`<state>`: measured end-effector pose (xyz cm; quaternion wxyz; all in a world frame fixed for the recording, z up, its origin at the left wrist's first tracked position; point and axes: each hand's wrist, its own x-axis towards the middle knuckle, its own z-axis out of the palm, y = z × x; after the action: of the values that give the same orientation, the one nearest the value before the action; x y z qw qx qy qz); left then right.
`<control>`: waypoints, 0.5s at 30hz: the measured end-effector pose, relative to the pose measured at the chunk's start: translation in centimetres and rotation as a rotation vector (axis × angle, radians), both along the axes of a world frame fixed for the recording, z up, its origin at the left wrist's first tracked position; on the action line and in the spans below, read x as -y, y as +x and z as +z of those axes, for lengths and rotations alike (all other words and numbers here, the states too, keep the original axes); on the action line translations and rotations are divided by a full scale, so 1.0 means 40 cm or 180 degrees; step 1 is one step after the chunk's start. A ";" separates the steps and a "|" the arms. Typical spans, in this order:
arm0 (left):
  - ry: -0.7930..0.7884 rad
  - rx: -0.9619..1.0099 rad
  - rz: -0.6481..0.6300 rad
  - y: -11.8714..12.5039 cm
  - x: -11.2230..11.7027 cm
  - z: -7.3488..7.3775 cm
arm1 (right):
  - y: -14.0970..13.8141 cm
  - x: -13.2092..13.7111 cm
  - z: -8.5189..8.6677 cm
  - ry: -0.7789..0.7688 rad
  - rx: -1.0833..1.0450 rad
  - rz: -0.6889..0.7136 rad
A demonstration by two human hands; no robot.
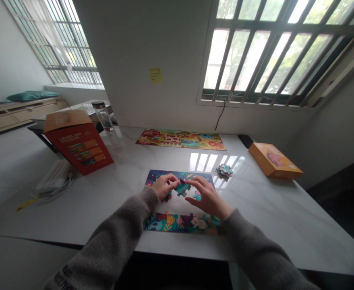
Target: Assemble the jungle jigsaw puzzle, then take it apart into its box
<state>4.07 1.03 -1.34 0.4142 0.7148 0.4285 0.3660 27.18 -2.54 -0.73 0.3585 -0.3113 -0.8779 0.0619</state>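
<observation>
A partly assembled jigsaw puzzle with a colourful jungle border lies on the white table in front of me. My left hand pinches a teal puzzle piece over the bare middle of the puzzle. My right hand rests beside it, fingers curved down onto the same piece and the puzzle surface. Both arms wear grey sleeves. A small pile of loose pieces sits just beyond the puzzle's right corner.
A finished long puzzle lies at the back by the wall. A red puzzle box stands at left, with a water bottle behind it and white cables beside it. An orange box sits at right.
</observation>
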 end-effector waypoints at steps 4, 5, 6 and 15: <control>-0.0511 0.0422 0.0114 0.002 0.004 -0.011 | 0.001 0.000 -0.011 -0.0144 -0.0222 0.0110; -0.0573 0.0455 0.0095 0.002 0.003 -0.014 | 0.002 -0.001 -0.014 -0.0188 -0.0279 0.0051; -0.0581 0.0437 0.0056 0.001 0.001 -0.016 | 0.004 -0.003 -0.017 -0.0221 -0.0310 -0.0009; -0.0242 0.0091 -0.0144 -0.004 -0.012 -0.020 | -0.007 0.000 -0.004 -0.0123 -0.0005 0.0306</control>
<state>3.93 1.52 -2.15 0.4554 0.7027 0.4198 0.3502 26.88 -2.56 -0.91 0.3497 -0.2756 -0.8902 0.0963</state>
